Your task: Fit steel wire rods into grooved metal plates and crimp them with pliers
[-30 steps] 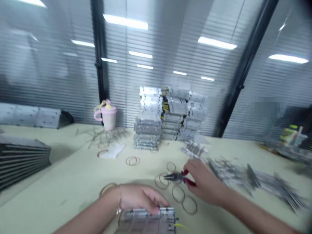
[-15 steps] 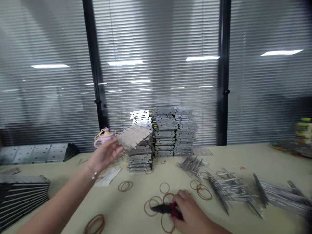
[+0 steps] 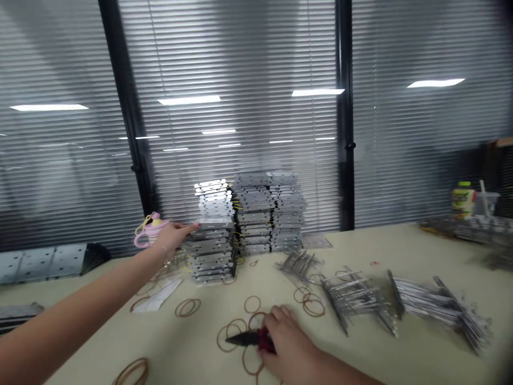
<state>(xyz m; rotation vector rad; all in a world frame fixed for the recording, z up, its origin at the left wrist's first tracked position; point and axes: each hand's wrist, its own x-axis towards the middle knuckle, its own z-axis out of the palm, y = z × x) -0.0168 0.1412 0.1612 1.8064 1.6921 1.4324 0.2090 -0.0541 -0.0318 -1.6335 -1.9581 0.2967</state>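
Observation:
My left hand [image 3: 176,236] reaches out to the front stack of metal plates [image 3: 210,262]. Its fingers are closed at the left edge of a thin flat metal plate [image 3: 215,222] lying level on top of that stack. Near the table's front, my right hand [image 3: 289,337] is wrapped around dark-nosed pliers [image 3: 244,338] with red handles, the tips pointing left. Several brown rubber bands [image 3: 227,342] lie under and around the pliers.
Taller stacks of metal plates [image 3: 286,214] stand behind, against the blinds. A pink cup [image 3: 149,233] is at the left. Bundles of thin metal strips [image 3: 356,299] lie at the right, with a yellow-labelled bottle [image 3: 463,200] farther back. A white paper [image 3: 160,295] lies at the left.
My left hand has brought the plate down from a tilted hold in the air onto the front stack. The view has turned to the right. My right hand still holds the pliers.

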